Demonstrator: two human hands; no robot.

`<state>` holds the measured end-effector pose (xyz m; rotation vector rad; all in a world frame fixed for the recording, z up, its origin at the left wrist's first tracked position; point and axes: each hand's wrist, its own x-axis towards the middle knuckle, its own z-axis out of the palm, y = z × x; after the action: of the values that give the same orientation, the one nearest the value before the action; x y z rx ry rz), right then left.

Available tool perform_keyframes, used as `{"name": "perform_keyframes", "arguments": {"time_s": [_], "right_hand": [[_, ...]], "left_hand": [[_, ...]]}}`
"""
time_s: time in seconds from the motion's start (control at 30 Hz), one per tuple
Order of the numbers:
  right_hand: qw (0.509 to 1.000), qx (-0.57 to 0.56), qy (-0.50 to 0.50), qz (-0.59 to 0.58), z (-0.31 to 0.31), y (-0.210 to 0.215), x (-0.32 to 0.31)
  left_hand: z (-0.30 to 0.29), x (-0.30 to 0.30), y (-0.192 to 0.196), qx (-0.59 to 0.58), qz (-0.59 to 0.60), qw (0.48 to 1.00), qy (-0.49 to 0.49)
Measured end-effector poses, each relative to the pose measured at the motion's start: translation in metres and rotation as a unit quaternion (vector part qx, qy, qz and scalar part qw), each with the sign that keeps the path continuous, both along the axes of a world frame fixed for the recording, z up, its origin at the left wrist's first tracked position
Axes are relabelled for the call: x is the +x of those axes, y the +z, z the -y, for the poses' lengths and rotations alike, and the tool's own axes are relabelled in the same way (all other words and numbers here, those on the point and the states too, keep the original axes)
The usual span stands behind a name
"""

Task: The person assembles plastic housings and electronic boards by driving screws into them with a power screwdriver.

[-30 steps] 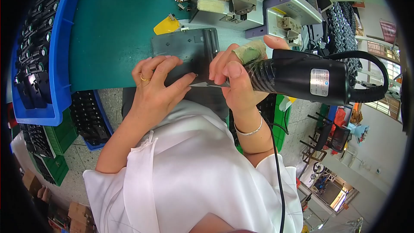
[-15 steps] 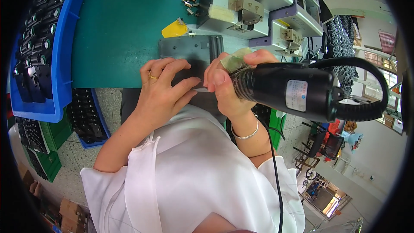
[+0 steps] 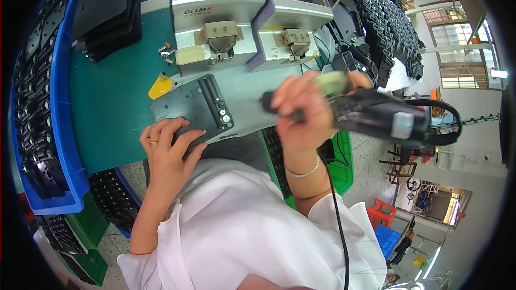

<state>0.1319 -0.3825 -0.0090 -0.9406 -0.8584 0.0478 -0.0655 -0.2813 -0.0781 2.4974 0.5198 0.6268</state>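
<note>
The left hand (image 3: 171, 150) lies flat, fingers spread and slightly bent, pressing down on the near left corner of a dark grey panel (image 3: 200, 108) that rests on the green desk (image 3: 115, 113) close to its near edge; it grips nothing, only holds the panel down, and a ring shows on one finger. A black slotted strip (image 3: 215, 101) runs along the panel just right of the hand. The right hand (image 3: 302, 111) is raised above the right end of the panel, closed tight around the front of a black electric screwdriver (image 3: 376, 115), which lies roughly level with its tip pointing left and its thick body reaching out to the right; the tool is blurred. A black cord (image 3: 336, 209) hangs from it down past the wrist, where a thin bracelet (image 3: 302, 173) sits. Just beyond the panel stand two grey machines (image 3: 215, 19) side by side, and a small yellow piece (image 3: 160, 87) lies on the desk just left of the panel's far corner. A blue tray (image 3: 64, 129) filled with black parts lines the left side of the desk, and more black parts (image 3: 107, 5) are stacked at the far left.
</note>
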Motion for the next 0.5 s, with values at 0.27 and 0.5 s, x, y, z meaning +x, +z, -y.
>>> {"name": "perform_keyframes", "arguments": {"time_s": [0.27,0.5], "right_hand": [[0.977,0.096,-0.182,0.059,0.007,0.02,0.077],[0.974,0.056,-0.219,0.037,-0.003,0.017,0.081]], "left_hand": [[-0.001,0.005,0.003,0.0,-0.005,1.0,-0.002],[0.0,0.003,0.002,-0.002,-0.02,1.0,-0.002]]}}
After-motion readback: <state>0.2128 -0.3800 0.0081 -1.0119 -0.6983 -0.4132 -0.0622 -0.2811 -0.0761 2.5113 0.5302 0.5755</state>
